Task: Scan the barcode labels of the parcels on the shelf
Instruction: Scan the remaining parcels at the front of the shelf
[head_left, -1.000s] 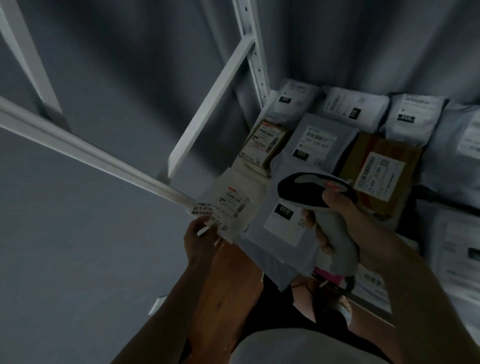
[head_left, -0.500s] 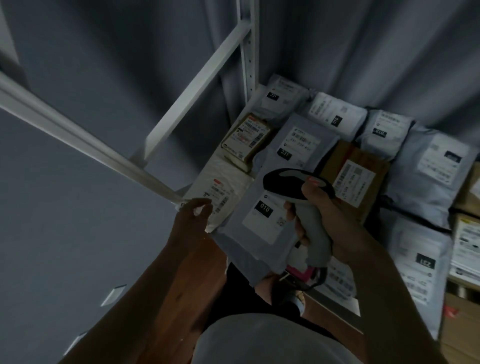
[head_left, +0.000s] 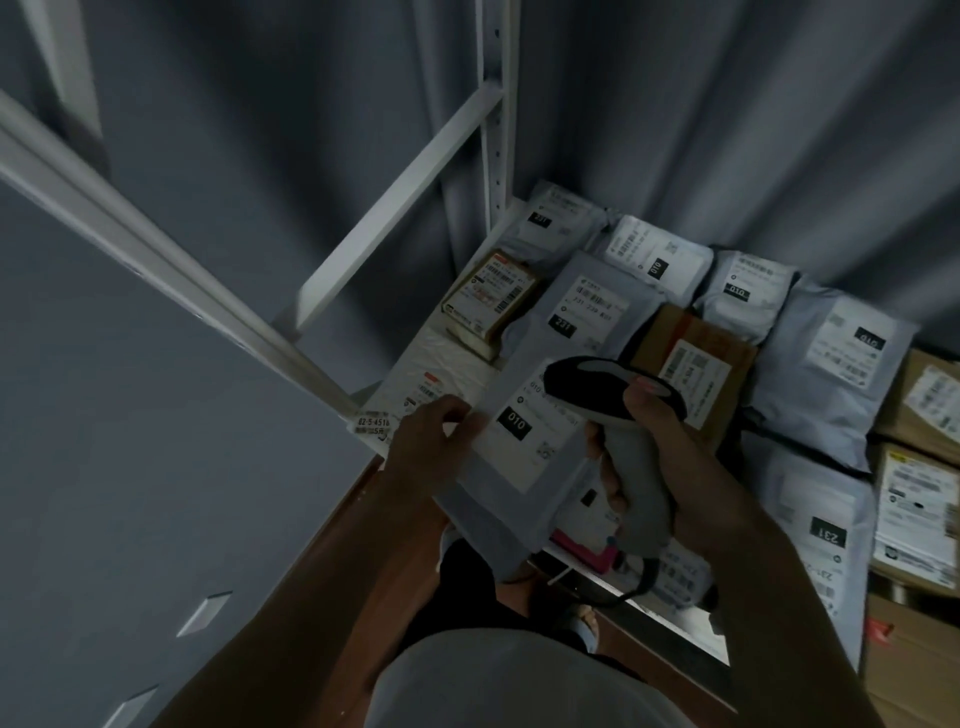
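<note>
Two hands are working at the shelf's front edge (head_left: 363, 423): our left hand (head_left: 434, 447) is pinching a grey parcel (head_left: 511, 467) overhanging it, while our right hand (head_left: 670, 457) is gripping the scanner (head_left: 613, 395) above its label (head_left: 524, 431).

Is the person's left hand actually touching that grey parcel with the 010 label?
Touching. In the head view the left hand lies on the grey parcel, its fingers curled over the parcel's left edge beside the white label.
</note>
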